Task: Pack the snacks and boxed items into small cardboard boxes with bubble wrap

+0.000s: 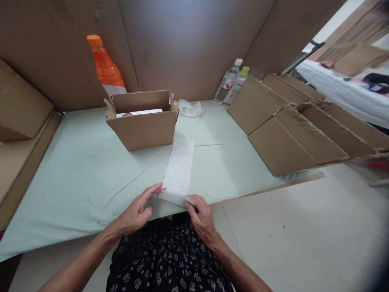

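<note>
A strip of bubble wrap (179, 166) lies lengthwise on the pale green cloth of the table (88, 162), its near end folded over at the front edge. My right hand (202, 219) pinches the right corner of that fold between thumb and fingers. At the left corner is my left hand (136, 213), thumb apart from the fingers, with the fingertips at the edge of the wrap. Beyond the strip stands an open cardboard box (146, 132) with a white item (146, 112) showing inside.
An orange bottle (106, 69) stands behind the box. A roll of clear tape or film (190, 108), a water bottle (226, 83) and a green-capped bottle (238, 85) are at the back. Several cardboard boxes (291, 142) line the right; more cardboard (24, 105) is at the left.
</note>
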{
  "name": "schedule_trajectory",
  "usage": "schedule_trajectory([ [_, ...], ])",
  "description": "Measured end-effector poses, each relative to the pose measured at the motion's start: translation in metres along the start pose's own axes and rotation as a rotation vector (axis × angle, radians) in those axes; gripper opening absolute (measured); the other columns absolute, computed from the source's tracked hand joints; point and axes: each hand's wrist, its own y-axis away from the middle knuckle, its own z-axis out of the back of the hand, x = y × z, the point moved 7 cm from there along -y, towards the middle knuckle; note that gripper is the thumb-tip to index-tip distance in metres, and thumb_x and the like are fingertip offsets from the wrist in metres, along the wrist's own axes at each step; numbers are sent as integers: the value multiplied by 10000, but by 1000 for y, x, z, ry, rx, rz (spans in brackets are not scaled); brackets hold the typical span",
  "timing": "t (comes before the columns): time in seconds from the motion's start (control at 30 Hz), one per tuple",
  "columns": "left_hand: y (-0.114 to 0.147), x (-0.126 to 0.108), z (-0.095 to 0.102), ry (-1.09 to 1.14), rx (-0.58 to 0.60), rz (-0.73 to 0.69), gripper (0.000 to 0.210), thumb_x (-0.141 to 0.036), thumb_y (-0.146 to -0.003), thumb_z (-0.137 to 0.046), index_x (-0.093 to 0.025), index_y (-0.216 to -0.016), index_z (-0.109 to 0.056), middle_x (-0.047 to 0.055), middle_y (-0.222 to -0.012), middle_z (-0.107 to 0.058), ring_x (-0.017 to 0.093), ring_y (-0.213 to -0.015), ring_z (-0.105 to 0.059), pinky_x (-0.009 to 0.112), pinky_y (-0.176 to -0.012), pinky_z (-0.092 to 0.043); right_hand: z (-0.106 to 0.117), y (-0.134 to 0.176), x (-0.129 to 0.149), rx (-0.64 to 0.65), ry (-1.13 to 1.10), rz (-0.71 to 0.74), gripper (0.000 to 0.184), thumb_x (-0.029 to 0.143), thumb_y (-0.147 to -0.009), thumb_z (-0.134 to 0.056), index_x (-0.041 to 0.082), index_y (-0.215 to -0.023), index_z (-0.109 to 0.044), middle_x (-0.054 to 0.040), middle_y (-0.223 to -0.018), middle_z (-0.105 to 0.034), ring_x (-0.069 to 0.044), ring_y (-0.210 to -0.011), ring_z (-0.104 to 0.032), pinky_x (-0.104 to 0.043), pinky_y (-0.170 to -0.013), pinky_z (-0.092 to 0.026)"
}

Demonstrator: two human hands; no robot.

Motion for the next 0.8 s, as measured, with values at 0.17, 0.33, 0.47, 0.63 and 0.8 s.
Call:
schedule_trajectory([
  [0.17, -27, 1, -19, -100, -235, 151, 607, -252, -885, -507, -112, -1469, -416, 130, -1076, -678, 255, -1001, -630, 411, -887, -511, 5, -11, -16, -50, 165, -85, 381, 385, -963, -535, 174, -1274, -598, -76, -889, -704, -235, -775, -627, -399, -741, -512],
  [0.33, -48, 5, -25, -465, -318, 89, 565, -208, -858, -546, -148, -1417, -485, 48, -834, -642, 246, -847, -594, 422, -858, -481, 13, -5, 8, -9, 338, 154, 432, 317, -936, -579, 200, -1348, -527, -147, -1231, -639, -308, -1116, -578, -469, -899, -452],
  [0.47, -35, -6, -15, -533, -378, -92, 460, -209, -882, -557, -206, -1341, -547, 98, -1085, -665, 260, -1016, -590, 424, -901, -473, 1, -7, 18, 178, 315, 245, 246, 162, -935, -546, 229, -1151, -643, -94, -1202, -680, -278, -1143, -578, -450, -908, -433],
  [0.63, -9, -20, -21, -437, -173, -334, 442, -125, -884, -516, -248, -1302, -588, 96, -1203, -672, 269, -1158, -566, 469, -992, -437, -3, -19, 11, 224, 122, 164, 233, 170, -983, -469, 228, -1072, -676, -64, -965, -731, -218, -908, -650, -385, -801, -497],
  [0.8, -24, -5, -21, -373, -152, -152, 366, -170, -916, -505, -217, -1263, -609, 83, -1016, -726, 227, -894, -640, 412, -848, -493, 6, -20, 5, 166, 56, 47, 230, 229, -974, -509, 221, -1156, -650, -79, -1067, -707, -221, -965, -653, -370, -829, -526],
])
